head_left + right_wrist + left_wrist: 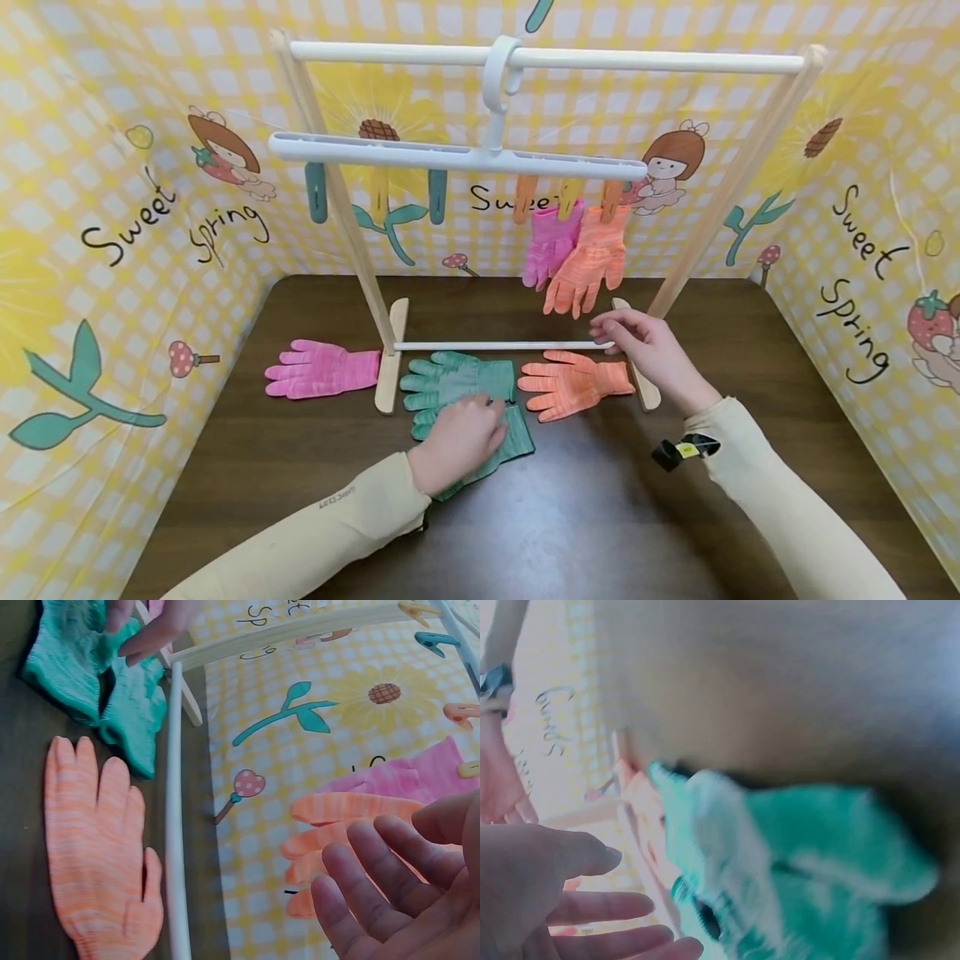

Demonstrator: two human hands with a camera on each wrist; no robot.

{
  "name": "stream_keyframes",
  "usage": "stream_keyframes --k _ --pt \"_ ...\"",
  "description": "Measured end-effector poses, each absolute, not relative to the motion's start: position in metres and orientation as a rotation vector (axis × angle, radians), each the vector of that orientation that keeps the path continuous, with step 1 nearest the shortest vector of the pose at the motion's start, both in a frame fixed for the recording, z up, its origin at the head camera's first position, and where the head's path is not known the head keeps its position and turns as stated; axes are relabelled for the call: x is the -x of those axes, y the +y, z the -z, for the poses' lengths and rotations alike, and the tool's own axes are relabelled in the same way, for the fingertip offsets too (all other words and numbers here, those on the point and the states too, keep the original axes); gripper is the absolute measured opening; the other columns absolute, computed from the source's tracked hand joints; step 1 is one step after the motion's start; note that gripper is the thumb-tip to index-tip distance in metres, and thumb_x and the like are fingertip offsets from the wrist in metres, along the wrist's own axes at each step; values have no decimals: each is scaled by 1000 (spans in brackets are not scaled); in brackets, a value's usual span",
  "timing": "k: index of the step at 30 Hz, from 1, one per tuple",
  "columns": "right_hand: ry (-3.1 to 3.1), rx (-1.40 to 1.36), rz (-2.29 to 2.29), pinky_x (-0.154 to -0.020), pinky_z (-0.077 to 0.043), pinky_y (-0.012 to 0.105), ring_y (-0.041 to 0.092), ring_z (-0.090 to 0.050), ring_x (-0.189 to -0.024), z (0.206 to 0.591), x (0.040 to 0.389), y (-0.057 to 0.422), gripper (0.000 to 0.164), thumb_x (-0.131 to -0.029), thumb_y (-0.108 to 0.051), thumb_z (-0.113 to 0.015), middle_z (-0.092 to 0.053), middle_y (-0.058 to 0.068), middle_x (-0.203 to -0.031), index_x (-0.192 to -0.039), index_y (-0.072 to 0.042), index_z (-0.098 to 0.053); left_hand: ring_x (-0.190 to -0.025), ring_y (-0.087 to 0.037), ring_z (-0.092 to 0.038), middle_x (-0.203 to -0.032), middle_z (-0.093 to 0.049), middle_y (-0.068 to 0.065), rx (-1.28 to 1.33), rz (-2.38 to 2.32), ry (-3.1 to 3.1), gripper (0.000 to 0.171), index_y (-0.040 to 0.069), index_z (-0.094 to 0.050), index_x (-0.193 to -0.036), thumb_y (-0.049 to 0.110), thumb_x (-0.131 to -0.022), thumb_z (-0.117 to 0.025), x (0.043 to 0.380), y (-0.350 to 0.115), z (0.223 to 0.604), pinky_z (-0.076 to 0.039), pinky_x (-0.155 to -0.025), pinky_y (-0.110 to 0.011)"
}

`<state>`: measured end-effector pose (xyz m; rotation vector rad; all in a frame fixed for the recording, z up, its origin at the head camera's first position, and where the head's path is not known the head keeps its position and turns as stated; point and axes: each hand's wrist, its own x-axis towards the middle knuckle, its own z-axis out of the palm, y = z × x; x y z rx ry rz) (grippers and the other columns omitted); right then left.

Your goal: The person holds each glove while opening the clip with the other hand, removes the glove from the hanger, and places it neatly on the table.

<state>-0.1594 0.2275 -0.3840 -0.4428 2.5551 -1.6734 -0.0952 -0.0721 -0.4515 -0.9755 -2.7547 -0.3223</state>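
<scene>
My left hand (459, 442) is over the lower green glove (519, 432), which overlaps another green glove (468, 377) on the table. In the left wrist view its fingers (607, 906) are extended beside the green fabric, holding nothing. My right hand (651, 350), fingers loosely bent, is just below and right of an orange glove (592, 258) that hangs from a clip. Behind that one hangs a pink glove (551, 242). A second orange glove (573, 387) lies flat on the table between my hands, its cuff to the right.
A white hanger (420, 154) with orange, yellow and teal clips hooks over the top bar of a wooden rack (720, 179). Another pink glove (324, 369) lies left of the rack's foot (387, 392). Patterned cloth walls enclose the brown table (585, 525).
</scene>
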Motion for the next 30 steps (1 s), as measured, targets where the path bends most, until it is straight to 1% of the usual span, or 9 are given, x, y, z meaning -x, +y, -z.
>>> stream_keyframes --k 8,10,13,15,17,21,24,27,30 --pt "2573 495 1689 -87 -58 27 16 -70 -101 371 164 224 30 -110 -17 -52 -70 21 -116 -124 6 -65 -61 -20 -58 -67 -54 -2 918 423 -2731 25 11 -60 -78 20 -96 -75 113 -76 438 -46 -47 -32" --pt "2582 492 1678 -87 -58 28 15 -70 -101 367 164 223 31 -110 -18 -53 -70 20 -117 -125 7 -65 -62 -20 -59 -68 -56 -2 901 449 -2731 22 10 -62 -81 21 -96 -75 118 -77 437 -47 -48 -32" --pt "2592 493 1683 -87 -58 28 13 -69 -100 360 166 222 33 -110 -18 -53 -70 20 -117 -126 9 -64 -70 -21 -65 -80 -66 -5 874 523 -2736 15 9 -69 -94 22 -97 -74 126 -76 436 -52 -53 -34" --pt "2591 507 1701 -85 -58 26 11 -69 -98 355 167 221 33 -110 -17 -53 -69 22 -117 -127 10 -63 -76 -22 -68 -90 -71 -7 855 587 -2735 18 8 -72 -104 24 -98 -73 131 -76 434 -56 -59 -36" --pt "2590 521 1725 -84 -58 26 9 -69 -96 350 169 220 34 -110 -16 -53 -69 26 -117 -127 12 -62 -82 -23 -70 -99 -73 -9 840 668 -2727 21 7 -72 -110 24 -99 -72 136 -76 431 -58 -64 -39" --pt "2613 539 1744 -85 -57 25 8 -68 -96 338 172 218 34 -110 -16 -53 -67 28 -119 -128 11 -63 -87 -24 -70 -102 -74 -8 810 809 -2680 21 7 -72 -111 25 -101 -70 145 -73 425 -58 -70 -40" --pt "2642 532 1744 -87 -56 23 9 -68 -98 329 175 217 34 -110 -18 -53 -68 22 -120 -128 8 -63 -88 -23 -70 -103 -74 -7 795 878 -2641 22 7 -72 -112 26 -101 -69 152 -71 420 -58 -72 -41" --pt "2642 531 1766 -89 -55 24 17 -69 -102 322 177 216 35 -110 -20 -54 -71 14 -117 -129 8 -64 -94 -22 -70 -107 -74 -7 788 937 -2620 23 8 -71 -114 27 -102 -69 158 -68 417 -58 -79 -41" --pt "2629 533 1786 -91 -56 25 21 -68 -108 316 179 213 36 -110 -21 -54 -70 15 -119 -129 8 -63 -100 -24 -71 -110 -73 -8 780 1002 -2607 23 9 -70 -116 27 -102 -68 164 -66 414 -58 -85 -43"
